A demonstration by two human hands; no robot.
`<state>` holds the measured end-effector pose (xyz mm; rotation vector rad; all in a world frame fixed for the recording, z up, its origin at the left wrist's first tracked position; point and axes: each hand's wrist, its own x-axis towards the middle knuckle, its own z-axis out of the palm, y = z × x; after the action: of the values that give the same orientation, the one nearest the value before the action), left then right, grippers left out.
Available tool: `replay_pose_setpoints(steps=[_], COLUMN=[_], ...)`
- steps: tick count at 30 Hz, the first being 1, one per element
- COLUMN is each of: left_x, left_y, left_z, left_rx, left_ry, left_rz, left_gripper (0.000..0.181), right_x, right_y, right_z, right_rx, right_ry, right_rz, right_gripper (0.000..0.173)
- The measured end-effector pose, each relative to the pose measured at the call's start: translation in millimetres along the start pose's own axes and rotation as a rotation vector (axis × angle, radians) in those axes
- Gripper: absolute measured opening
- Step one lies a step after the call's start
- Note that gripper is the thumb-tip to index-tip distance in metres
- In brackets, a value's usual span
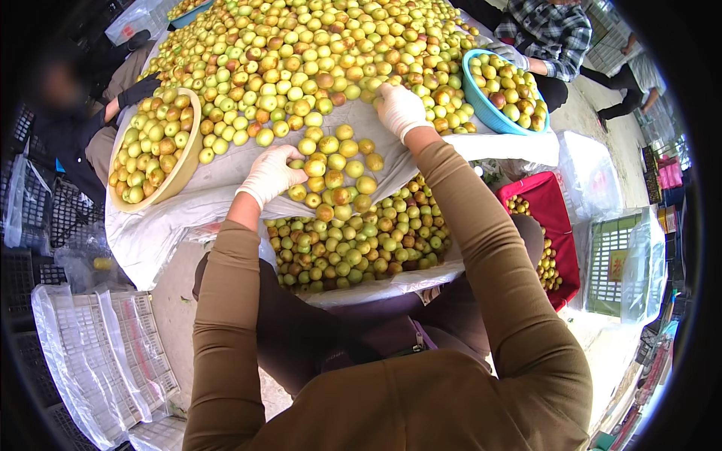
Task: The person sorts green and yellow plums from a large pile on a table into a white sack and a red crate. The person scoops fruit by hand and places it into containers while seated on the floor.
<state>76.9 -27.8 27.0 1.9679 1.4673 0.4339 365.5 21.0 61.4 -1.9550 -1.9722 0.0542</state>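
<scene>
Green and reddish-brown jujube fruits lie in a large heap on a table covered with a pale cloth. My left hand, in a whitish glove, is at the left side of a smaller group of jujubes near the table's front edge, its fingertips around one fruit. My right hand, gloved alike, reaches to the near edge of the heap with its fingers curled at some fruits; whether it grips one is hidden. Below the edge, between my knees, a plastic-lined container is filled with jujubes.
A yellow basket of jujubes stands at left, a blue basket at right. A red-lined crate holds more fruit. Plastic-wrapped crates stand at lower left, a green crate at right. Co-workers sit on both sides, one in a checked shirt.
</scene>
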Motion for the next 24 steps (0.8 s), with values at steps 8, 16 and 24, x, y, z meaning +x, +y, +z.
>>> replay_pose_setpoints(steps=[8,16,24], left_x=[0.7,7.4,7.1], left_y=[-3.7,-5.0,-9.6], left_z=[-4.0,-9.6,-6.2], left_rx=[-0.229,-0.214,-0.262], left_ry=[-0.075,-0.153,-0.164], left_rz=[-0.095,-0.115,-0.087], left_gripper=[0.041,0.044,0.039], right_x=[62.9,57.3,-43.3], right_y=[-11.1,-14.6,67.9], right_z=[-12.1,-5.5,-96.5], right_rx=[-0.185,-0.318,0.133], right_ry=[-0.354,-0.445,0.086], right_rz=[0.116,-0.116,-0.162], right_gripper=[0.034,0.036,0.023])
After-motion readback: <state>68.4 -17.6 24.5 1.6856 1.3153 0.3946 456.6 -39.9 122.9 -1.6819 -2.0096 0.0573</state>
